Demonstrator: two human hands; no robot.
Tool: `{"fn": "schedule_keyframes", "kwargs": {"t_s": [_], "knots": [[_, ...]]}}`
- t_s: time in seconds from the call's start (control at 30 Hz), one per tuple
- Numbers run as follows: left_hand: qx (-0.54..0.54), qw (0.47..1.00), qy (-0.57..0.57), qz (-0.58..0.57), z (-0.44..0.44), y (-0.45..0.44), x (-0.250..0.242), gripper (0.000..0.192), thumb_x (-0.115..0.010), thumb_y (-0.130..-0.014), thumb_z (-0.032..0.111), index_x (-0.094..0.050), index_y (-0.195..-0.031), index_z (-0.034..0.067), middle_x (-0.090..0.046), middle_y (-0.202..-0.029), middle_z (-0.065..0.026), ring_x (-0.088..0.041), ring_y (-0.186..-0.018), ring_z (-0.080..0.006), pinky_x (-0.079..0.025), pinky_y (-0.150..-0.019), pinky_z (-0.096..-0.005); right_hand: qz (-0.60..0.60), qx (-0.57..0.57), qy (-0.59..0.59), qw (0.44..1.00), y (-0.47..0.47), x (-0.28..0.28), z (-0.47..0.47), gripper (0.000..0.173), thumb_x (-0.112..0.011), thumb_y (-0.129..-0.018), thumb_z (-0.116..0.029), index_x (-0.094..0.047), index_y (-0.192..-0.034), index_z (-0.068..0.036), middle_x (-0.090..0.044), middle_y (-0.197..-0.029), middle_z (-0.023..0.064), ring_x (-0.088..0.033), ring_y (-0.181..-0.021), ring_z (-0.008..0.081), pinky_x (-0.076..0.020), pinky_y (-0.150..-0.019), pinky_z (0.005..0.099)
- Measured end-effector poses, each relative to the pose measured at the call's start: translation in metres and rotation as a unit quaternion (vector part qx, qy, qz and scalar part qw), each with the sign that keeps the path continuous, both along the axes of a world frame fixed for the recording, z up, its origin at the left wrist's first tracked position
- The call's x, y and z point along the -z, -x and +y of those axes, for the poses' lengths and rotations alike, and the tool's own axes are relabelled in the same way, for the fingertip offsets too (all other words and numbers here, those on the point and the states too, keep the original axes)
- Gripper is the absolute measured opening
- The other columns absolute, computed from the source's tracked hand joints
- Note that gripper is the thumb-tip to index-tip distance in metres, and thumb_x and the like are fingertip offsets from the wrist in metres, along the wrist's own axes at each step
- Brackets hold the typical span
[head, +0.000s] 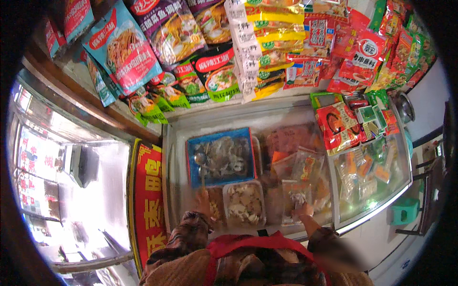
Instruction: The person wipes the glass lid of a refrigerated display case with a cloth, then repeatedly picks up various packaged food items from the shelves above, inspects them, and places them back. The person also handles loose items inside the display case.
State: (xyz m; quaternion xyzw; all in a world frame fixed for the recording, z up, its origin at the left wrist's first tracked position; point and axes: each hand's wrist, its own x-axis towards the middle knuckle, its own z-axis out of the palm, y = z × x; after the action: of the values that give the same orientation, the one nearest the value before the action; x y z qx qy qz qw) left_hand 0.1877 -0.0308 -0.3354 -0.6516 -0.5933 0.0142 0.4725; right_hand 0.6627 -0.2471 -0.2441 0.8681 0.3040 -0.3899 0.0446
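Observation:
A chest freezer lies open below me. My left hand [203,204] reaches in at the near left, just below a blue tray [190,168] of greyish frozen food, where a metal spoon or ladle [201,159] rests; the hand's grip is unclear. To its right is a clear plastic tray of pale food pieces [244,203]. My right hand [302,209] is over a clear plastic bag [289,189] at the near right, with something whitish at its fingertips; whether it is gripped is unclear. Beyond it are another printed clear bag [307,166] and reddish packages [291,139].
Hanging seasoning packets [222,75] line the far side. Red and green packets [338,125] lie on the glass lid [372,175] at right. A red sign with yellow writing [152,200] borders the left, past which stands a scale [77,164]. A green stool [404,211] stands right.

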Motion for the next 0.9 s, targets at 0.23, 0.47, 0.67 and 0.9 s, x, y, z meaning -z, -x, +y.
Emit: {"fn": "schedule_keyframes", "kwargs": {"t_s": [0.23, 0.47, 0.67, 0.9], "knots": [[0.01, 0.999, 0.027, 0.023, -0.004, -0.002, -0.013, 0.121, -0.079, -0.06, 0.047, 0.0, -0.149, 0.031, -0.006, -0.154, -0.0206, -0.023, -0.131, -0.0539, -0.039, -0.077, -0.0722, -0.018, 0.058, -0.024, 0.998, 0.013, -0.043, 0.014, 0.079, -0.08, -0.048, -0.046, -0.059, -0.109, -0.001, -0.065, -0.103, 0.02, -0.062, -0.097, 0.0345, -0.0507, -0.085, 0.0419], [-0.084, 0.878, 0.457, -0.117, -0.012, -0.016, -0.074, 0.159, -0.089, -0.029, 0.055, 0.01, -0.149, 0.025, 0.0, -0.152, -0.0259, -0.026, -0.129, -0.0556, -0.044, -0.072, -0.0693, 0.039, 0.091, -0.004, 0.995, 0.011, -0.053, 0.017, 0.077, -0.082, -0.053, -0.051, -0.059, -0.108, -0.001, -0.066, -0.094, 0.0145, -0.064, -0.089, 0.0267, -0.0525, -0.077, 0.0404], [-0.077, 0.844, 0.514, -0.135, -0.004, -0.018, -0.091, 0.129, -0.08, -0.05, 0.052, -0.001, -0.149, 0.026, -0.002, -0.153, -0.0219, -0.023, -0.131, -0.0544, -0.043, -0.073, -0.0709, -0.082, 0.026, -0.053, 0.995, 0.008, -0.017, 0.003, 0.08, -0.085, -0.046, -0.046, -0.062, -0.108, -0.001, -0.066, -0.1, 0.0197, -0.064, -0.093, 0.0348, -0.0513, -0.083, 0.0423], [-0.029, 0.985, 0.169, -0.016, -0.003, -0.011, -0.054, 0.104, -0.071, -0.066, 0.055, -0.016, -0.15, 0.026, -0.007, -0.155, -0.0166, -0.019, -0.134, -0.0523, -0.037, -0.085, -0.0711, -0.023, 0.011, 0.01, 1.0, 0.008, -0.031, 0.01, 0.084, -0.08, -0.055, -0.057, -0.059, -0.114, -0.003, -0.066, -0.099, 0.0151, -0.064, -0.095, 0.0296, -0.0509, -0.084, 0.0403]]}}
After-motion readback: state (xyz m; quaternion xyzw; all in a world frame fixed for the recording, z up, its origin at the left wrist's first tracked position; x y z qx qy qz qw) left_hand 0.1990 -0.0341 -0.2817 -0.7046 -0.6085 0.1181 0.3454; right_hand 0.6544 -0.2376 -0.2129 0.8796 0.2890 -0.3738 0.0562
